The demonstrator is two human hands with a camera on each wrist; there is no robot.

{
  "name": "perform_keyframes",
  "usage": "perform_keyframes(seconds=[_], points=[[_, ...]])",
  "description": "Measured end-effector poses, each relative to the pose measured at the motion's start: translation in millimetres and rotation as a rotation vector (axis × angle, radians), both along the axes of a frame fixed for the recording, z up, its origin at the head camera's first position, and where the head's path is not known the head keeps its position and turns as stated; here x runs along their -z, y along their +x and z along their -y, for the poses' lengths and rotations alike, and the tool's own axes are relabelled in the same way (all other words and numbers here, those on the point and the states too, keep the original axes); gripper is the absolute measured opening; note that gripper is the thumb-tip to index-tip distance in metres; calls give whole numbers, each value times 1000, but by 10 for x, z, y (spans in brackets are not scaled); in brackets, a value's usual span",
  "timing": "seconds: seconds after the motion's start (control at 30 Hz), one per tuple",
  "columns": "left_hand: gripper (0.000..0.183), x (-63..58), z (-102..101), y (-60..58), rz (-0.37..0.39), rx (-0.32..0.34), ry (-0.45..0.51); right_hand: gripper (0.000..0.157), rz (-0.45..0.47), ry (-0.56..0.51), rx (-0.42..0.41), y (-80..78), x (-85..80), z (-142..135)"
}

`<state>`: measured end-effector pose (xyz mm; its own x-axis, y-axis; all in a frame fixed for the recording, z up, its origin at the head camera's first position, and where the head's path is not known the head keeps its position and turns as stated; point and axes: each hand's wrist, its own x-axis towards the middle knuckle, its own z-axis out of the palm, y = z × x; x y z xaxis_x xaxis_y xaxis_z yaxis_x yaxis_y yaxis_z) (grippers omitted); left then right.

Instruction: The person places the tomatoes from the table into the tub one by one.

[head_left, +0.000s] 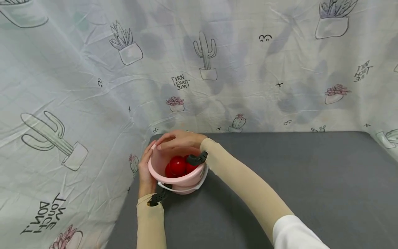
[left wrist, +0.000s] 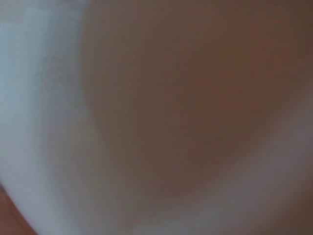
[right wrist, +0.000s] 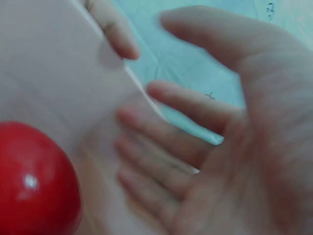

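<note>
A pink bucket (head_left: 186,182) stands tilted a little toward me, with several glossy red balls (head_left: 178,165) inside. My left hand (head_left: 147,170) holds the bucket's left side, and a finger of it (right wrist: 121,41) lies at the rim in the right wrist view. Over the far rim reaches my right hand (head_left: 181,139), its fingers extended and spread. No ball is in that hand; one red ball (right wrist: 36,188) sits apart from it in the right wrist view. Whether the right fingertips touch the inner wall, I cannot tell. A blurred pale surface fills the left wrist view.
The bucket's white handle (head_left: 183,190) hangs down at its front. Everything stands on a dark grey tabletop (head_left: 295,186). Pale cloth with cactus drawings (head_left: 242,79) rises behind and on the left, close to the bucket.
</note>
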<state>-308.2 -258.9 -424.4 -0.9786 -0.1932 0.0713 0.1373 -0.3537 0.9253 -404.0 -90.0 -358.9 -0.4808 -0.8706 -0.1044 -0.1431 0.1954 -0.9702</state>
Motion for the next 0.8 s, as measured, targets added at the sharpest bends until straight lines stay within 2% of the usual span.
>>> perform_keyframes(seconds=[0.1, 0.23, 0.33, 0.43, 0.6, 0.8], points=[[47, 14, 4, 9, 0, -3, 24, 45, -98, -51, 55, 14, -72, -63], [46, 28, 13, 17, 5, -16, 17, 47, -149, -135, 110, 57, -248, -229], [45, 29, 11, 21, 2, -25, -7, 53, -208, -220, 171, 98, -386, -439], [44, 28, 5, 26, 3, -29, -28, 58, -247, -350, 221, 136, -439, -701], [44, 19, -1, 33, 3, -36, -26, 61, -235, -522, 340, 200, -328, -1112], [44, 14, 4, 55, 1, -35, -11, 48, -168, -529, 507, 237, 36, -1390]])
